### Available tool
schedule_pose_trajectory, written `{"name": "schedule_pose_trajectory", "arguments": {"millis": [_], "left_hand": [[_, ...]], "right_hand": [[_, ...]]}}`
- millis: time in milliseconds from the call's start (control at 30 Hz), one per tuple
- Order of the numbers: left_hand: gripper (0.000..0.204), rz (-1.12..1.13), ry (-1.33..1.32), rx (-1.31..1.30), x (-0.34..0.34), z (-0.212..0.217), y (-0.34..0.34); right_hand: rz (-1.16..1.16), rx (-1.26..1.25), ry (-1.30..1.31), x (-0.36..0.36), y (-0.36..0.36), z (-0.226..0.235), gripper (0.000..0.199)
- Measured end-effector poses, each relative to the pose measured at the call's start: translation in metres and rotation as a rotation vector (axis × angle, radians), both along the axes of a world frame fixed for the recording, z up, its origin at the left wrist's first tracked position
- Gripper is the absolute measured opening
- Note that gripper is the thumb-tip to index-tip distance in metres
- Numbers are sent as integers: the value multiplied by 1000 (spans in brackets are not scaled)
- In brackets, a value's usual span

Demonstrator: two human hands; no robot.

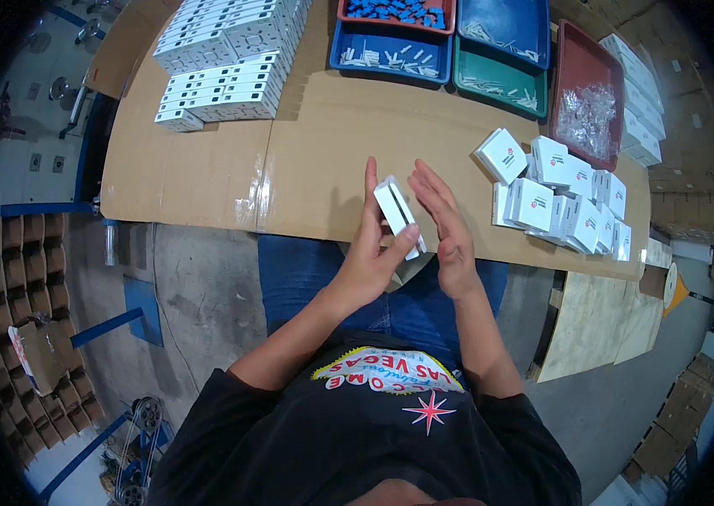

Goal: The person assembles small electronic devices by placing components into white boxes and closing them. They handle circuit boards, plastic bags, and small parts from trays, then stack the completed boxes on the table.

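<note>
My left hand (369, 249) holds a small white box (392, 204) at the table's near edge, its thumb across the lower end and its index finger stretched up along the side. A dark slit runs lengthwise down the face of the box. Just to the right, my right hand (449, 226) is held upright with its fingers straight and its palm turned toward the box. A small gap separates that hand from it. Several similar closed white boxes (532, 205) lie in a loose pile to the right of my hands.
Tall stacks of white cartons (234, 88) stand at the far left of the cardboard-covered table (315, 152). At the back are a red tray (399, 27) of blue pieces, a blue tray (384, 78) and a green tray (500, 103) of small white parts. Clear plastic bags (586, 118) fill a dark red tray (584, 55).
</note>
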State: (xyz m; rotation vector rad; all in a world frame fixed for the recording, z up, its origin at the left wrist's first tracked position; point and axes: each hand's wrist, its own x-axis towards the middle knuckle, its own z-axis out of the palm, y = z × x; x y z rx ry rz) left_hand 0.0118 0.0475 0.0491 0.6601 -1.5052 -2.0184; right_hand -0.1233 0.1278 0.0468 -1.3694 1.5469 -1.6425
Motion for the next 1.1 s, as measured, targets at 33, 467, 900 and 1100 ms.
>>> {"name": "schedule_pose_trajectory", "arguments": {"millis": [33, 467, 900, 1100], "left_hand": [[94, -16, -23, -136, 2, -1, -4], [101, 101, 77, -700, 13, -53, 4], [100, 254, 26, -756, 13, -53, 10], [99, 263, 33, -712, 15, -50, 14]], "right_hand": [[-6, 26, -52, 3, 0, 6, 66], [65, -42, 85, 25, -8, 8, 59], [-24, -108, -19, 47, -11, 11, 49], [-25, -58, -90, 51, -9, 14, 47]]}}
